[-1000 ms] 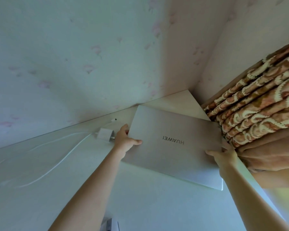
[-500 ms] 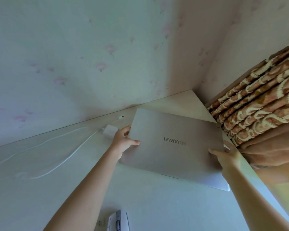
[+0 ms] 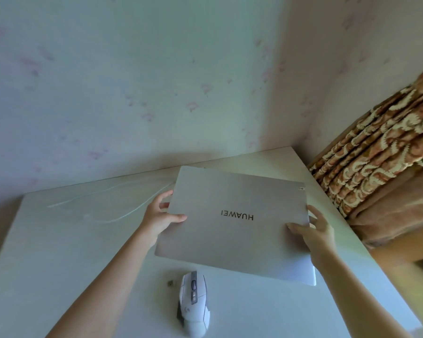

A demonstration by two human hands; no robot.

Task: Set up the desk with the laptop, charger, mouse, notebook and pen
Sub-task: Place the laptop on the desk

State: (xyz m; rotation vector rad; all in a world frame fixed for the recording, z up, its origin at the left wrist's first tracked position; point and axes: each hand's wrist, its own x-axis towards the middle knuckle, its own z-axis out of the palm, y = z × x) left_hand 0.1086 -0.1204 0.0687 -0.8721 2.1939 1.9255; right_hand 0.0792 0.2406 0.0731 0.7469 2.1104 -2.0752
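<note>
A closed silver laptop [image 3: 235,230] lies on the white desk [image 3: 59,252], its logo upside down to me. My left hand [image 3: 160,219] grips its left edge, thumb on the lid. My right hand [image 3: 314,228] holds its right edge, fingers spread along the side. A white mouse [image 3: 194,306] sits on the desk in front of the laptop, with a tiny dark USB dongle [image 3: 171,283] just left of it. The white charger cable [image 3: 103,203] trails across the desk's far left; its plug end is hidden behind the laptop. No notebook or pen is in view.
The desk stands in a room corner, with pale flowered wallpaper behind it. A patterned brown and cream curtain [image 3: 376,152] hangs close to the desk's right edge.
The view has dropped and the mouse has come fully into sight. The laptop in both hands has shifted toward me and now covers the charger brick.
</note>
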